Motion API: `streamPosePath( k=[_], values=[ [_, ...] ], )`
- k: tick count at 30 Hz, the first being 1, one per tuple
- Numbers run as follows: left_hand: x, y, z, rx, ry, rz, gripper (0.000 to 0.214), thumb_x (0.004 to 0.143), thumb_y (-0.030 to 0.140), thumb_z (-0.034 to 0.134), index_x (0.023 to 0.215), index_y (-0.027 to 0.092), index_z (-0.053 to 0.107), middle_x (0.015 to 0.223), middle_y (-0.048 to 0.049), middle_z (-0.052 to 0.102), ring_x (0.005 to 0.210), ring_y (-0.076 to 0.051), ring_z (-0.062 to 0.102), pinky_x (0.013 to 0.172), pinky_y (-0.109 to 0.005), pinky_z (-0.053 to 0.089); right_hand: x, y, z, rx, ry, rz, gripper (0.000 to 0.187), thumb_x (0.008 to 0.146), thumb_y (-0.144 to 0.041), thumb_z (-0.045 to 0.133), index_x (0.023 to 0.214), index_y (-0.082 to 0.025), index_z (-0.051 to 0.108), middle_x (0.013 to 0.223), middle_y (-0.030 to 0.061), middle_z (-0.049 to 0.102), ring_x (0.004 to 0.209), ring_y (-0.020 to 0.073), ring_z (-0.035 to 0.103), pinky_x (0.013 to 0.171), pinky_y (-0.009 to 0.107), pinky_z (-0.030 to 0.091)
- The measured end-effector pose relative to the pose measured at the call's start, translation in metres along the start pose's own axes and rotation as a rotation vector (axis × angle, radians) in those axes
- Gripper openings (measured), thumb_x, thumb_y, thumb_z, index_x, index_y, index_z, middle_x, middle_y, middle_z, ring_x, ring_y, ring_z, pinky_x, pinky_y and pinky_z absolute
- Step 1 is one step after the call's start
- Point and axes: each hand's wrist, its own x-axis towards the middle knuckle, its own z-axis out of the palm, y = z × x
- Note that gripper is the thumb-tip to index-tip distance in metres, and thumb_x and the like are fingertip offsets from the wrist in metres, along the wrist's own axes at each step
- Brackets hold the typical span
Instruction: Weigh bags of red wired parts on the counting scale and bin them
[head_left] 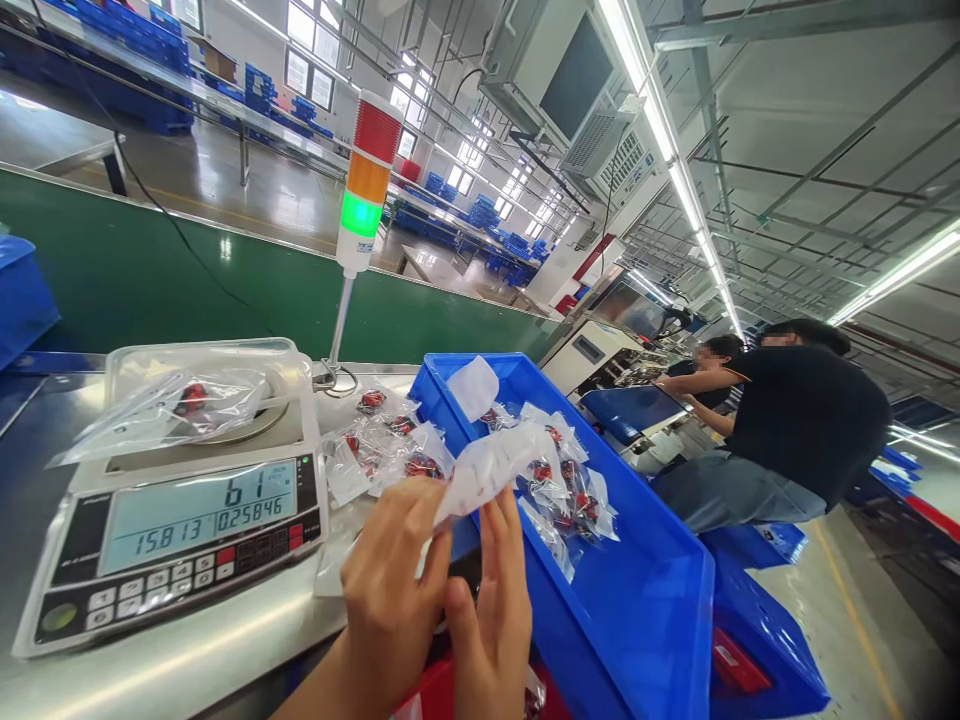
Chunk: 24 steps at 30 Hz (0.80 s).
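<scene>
Between my two hands is a whitish, printed plastic bag [491,468], raised over the near left rim of a blue bin [630,590]. My left hand [394,585] pinches the bag's left end between thumb and fingers. Fingers raised and close together, my right hand [491,610] holds the lower right part; its fingertips are partly behind the film. I cannot make out what the bag contains. Clear bags with red and black parts [581,495] lie inside the bin. More such bags [367,450] are heaped on the metal table left of it.
A counting scale [187,500] stands at left, reading 61, with one filled bag [187,405] on its pan. Behind it rises a signal tower [364,185], lit green. A red container [435,690] sits below my hands. Two people work at right, one in a dark shirt [810,420].
</scene>
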Motion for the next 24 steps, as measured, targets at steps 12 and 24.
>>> streamPosePath(
  k=[12,24],
  values=[
    [-0.040,-0.009,0.000,-0.130,-0.209,0.128,0.039,0.092,0.003,0.051,0.118,0.026,0.069,0.126,-0.0066,0.071,0.125,-0.024,0.063,0.110,-0.039,0.053,0.030,0.003,-0.003,0.571,-0.020,0.483,0.030,0.085,-0.052,0.073,0.100,-0.025,0.074,0.097,0.0074,0.083,0.097,0.0260,0.078,0.093,0.048,0.063],
    [0.011,-0.002,-0.011,-0.591,-0.462,-0.875,0.046,0.077,0.055,0.075,0.102,0.017,0.073,0.105,-0.0109,0.077,0.104,-0.030,0.072,0.093,-0.039,0.059,0.018,0.012,-0.009,0.420,-0.104,0.507,0.044,0.085,-0.063,0.069,0.097,-0.021,0.076,0.087,0.0065,0.080,0.075,0.0250,0.078,0.068,0.041,0.066]
  ],
)
